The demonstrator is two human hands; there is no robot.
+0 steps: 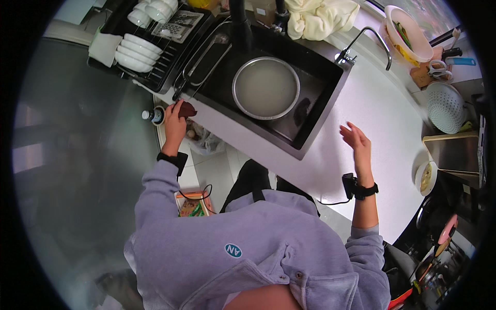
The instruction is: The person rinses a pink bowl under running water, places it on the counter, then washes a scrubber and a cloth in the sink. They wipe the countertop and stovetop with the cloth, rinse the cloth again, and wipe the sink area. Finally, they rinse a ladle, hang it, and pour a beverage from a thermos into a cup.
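At the counter's front edge, left of the sink, my left hand (174, 123) is closed on a small dark reddish-brown item (187, 109); its kind cannot be made out. My right hand (357, 143) hangs above the white countertop (382, 155), fingers stretched out and holding nothing. Between the hands lies the black sink (320, 111). Inside it stands a round metal bowl (266, 88) filled with cloudy whitish liquid. A wire rack (209, 62) rests across the sink's left part, just beyond my left hand.
White bowls (138, 51) fill a black dish rack (170, 67) at the far left. A slim curved tap (369, 31) rises behind the sink. On the right are a white colander (445, 107) and a bowl of food (426, 178). Below my left hand hangs a plastic bag (206, 143) near a dark bottle (154, 115).
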